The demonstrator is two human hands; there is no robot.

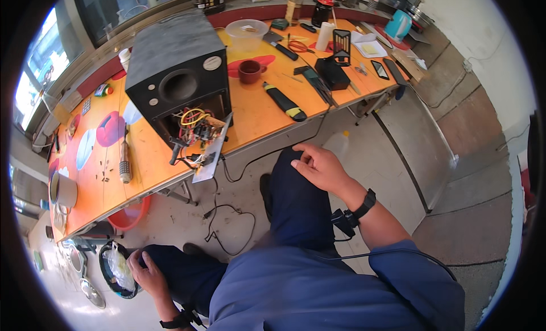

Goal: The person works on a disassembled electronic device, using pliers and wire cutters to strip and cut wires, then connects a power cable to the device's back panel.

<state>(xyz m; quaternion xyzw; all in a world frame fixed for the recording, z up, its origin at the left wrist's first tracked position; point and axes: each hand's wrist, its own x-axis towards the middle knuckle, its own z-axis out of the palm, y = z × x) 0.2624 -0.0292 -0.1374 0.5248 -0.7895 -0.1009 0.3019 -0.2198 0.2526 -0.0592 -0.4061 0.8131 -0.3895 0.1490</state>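
Note:
My right hand (322,167) rests on my right knee, thumb apart from the fingers and nothing held. On my left knee lies my left hand (150,276), its fingers loosely spread and holding nothing. Ahead on the table stands a black speaker box (176,63) with a round port. Coloured wires (195,118) and circuit parts spill from its lower opening. A light panel (211,154) is attached to them and hangs past the table's front edge. Left of the box lies a long thin tool with a dotted grip (124,163), beside several small screws (103,173).
The orange table (250,134) also holds a brown cup (249,72), a black-and-yellow tool (284,101), a clear bowl (246,34), a phone (379,70) and a tape roll (63,190). A black cable (234,211) trails across the floor. A bin (116,271) stands beside my left knee.

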